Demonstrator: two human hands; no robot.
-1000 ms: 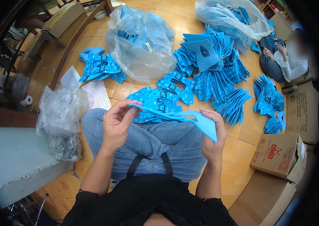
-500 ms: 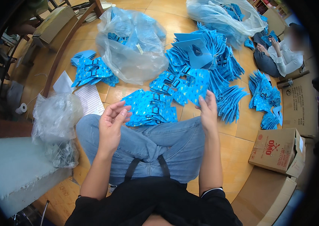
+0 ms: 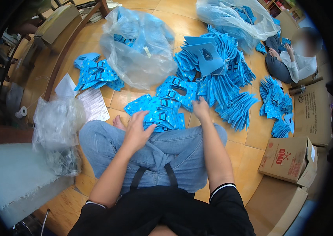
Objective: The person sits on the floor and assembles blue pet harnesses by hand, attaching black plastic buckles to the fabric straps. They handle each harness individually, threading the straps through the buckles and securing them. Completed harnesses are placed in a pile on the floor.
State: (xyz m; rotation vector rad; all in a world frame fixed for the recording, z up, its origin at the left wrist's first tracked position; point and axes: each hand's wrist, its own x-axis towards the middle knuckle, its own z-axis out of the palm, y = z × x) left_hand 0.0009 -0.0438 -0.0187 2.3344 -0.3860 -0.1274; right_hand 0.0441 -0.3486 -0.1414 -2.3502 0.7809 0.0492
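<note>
Room: shiny orange tile floor (image 3: 239,159) at 4 o'clock, between blue-jeans knee (image 3: 216,135) and brown cardboard box (image 3: 282,159) | Left hand (image 3: 137,133): fingers loosely spread, holding nothing; front pile of flat, blue, spotted pieces (image 3: 155,104) at 1 o'clock | Right hand (image 3: 201,111): bent fingers by far blue spotted pile (image 3: 188,95) at 10 o'clock, can't tell if pinching | Box: red print

The tiled floor (image 3: 243,159) carries blue stacks (image 3: 165,112) and bags (image 3: 152,65).

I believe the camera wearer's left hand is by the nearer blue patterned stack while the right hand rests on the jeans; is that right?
Not quite: the head view shows the right hand at the right edge of the farther blue patterned stack. The left hand is indeed by the nearer stack.
</note>
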